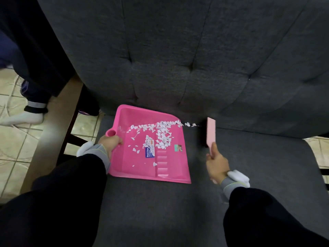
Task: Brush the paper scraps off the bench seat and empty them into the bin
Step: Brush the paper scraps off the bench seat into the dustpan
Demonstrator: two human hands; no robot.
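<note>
Paper scraps (161, 134) are lying mostly inside the pink dustpan (135, 168), heaped in a band along its far side and thinning out toward its middle, where a few are covering part of a blue and white label (149, 152). A short trail of loose bits (191, 124) is still sitting on the grey bench seat (160, 211), just past the pan's far right corner, between the pan and the brush (211, 132).

The dustpan is resting flat on the left half of the seat, its far side close to the seat's back edge where the tufted backrest (178, 59) is rising. My left hand (110, 142) is gripping the pan at its left rim, fingers curled over the edge right beside the round handle stub (111, 133); the nearest scraps are lying just beyond my fingers.

My right hand (216, 162) is clenched round the brush's handle, thumb side up. The brush is standing up from my fist, its pale pink back facing me and its dark bristle side turning toward the pan. Its far end is just beside the trail of bits; I cannot tell whether it is touching them. This hand is sitting well right of the pan, apart from it.

Past the seat's left edge, a wooden board (51, 131) is slanting over the tiled floor (16, 139), where another person's socked foot (26, 118) is standing.
</note>
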